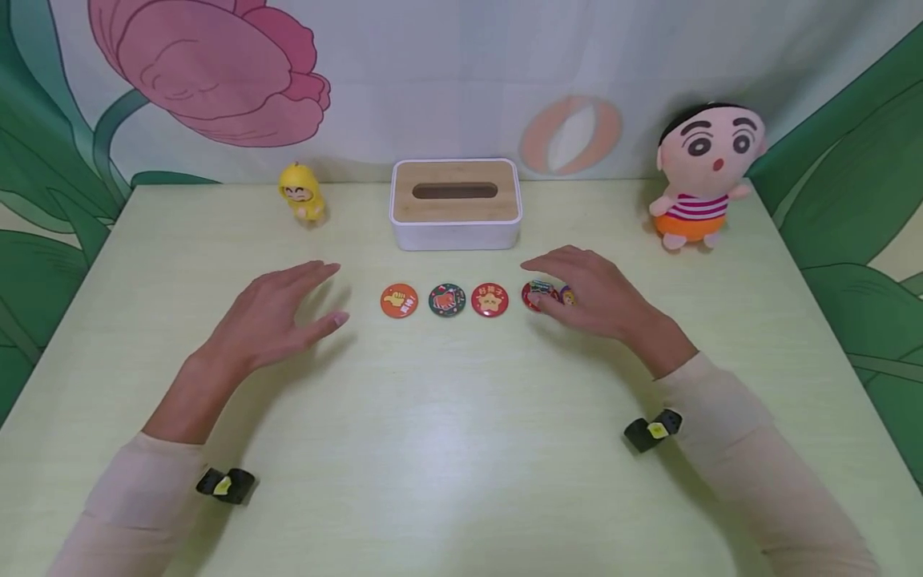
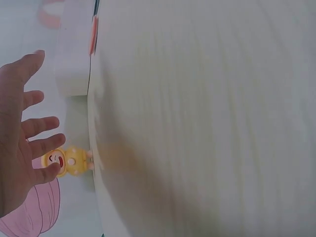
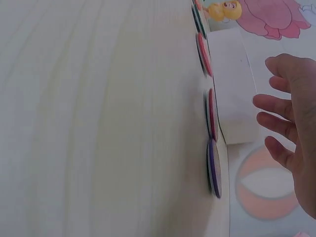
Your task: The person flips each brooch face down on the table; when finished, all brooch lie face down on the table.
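Several round badges lie in a row across the table. From the left come an orange badge with a thumbs-up (image 1: 399, 300), a dark green badge (image 1: 447, 300) and a red badge with a bear face (image 1: 489, 300). My right hand (image 1: 594, 292) hovers over the right end of the row, fingers apart and holding nothing. It partly hides a dark red badge (image 1: 537, 295) and a purple-edged badge (image 3: 215, 168), which sit edge to edge in the right wrist view. Left of the row my left hand (image 1: 277, 316) is raised above the table, its fingers spread and holding nothing.
A white tissue box (image 1: 456, 235) with a wooden lid stands behind the badges. A small yellow figure (image 1: 303, 194) is at the back left, a plush doll (image 1: 695, 176) at the back right. Behind the table (image 1: 433, 449) hangs a printed curtain (image 1: 433, 72).
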Demonstrator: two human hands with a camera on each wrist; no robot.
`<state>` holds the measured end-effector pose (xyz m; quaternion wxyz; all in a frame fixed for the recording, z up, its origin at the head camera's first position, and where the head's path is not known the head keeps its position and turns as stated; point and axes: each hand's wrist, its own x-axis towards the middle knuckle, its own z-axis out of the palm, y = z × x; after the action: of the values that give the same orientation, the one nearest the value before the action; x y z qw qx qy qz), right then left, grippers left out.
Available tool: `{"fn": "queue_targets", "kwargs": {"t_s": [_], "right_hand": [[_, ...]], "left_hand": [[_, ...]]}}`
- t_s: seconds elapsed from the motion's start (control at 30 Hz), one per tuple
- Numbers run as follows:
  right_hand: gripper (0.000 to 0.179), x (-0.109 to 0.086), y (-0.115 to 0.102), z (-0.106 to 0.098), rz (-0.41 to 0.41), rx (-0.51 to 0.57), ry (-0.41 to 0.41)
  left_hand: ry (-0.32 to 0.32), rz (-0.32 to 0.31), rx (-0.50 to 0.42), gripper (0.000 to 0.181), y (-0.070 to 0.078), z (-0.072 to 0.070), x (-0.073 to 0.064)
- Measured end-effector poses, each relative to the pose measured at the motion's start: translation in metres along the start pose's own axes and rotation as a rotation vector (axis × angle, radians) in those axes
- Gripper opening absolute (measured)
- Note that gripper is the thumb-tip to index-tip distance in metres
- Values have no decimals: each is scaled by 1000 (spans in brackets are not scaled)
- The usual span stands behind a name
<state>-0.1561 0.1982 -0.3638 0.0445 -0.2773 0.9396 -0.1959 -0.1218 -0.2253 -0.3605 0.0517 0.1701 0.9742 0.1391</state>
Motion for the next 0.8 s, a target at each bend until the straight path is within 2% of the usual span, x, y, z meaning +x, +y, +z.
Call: {"fn": "queue_targets", "kwargs": {"t_s": [0.27,0.6,0.8], "right_hand": [[46,17,-16,12,-26,8,-48],[39,37,-35,23,-64,17,-60],[38,47,-44,26,-87,18,-70]], "left_hand": [[-18,33,-32,72,2,3,5],[-60,14,-52,72,6,8,12],[-63,16,-52,71,9,11,15]]}}
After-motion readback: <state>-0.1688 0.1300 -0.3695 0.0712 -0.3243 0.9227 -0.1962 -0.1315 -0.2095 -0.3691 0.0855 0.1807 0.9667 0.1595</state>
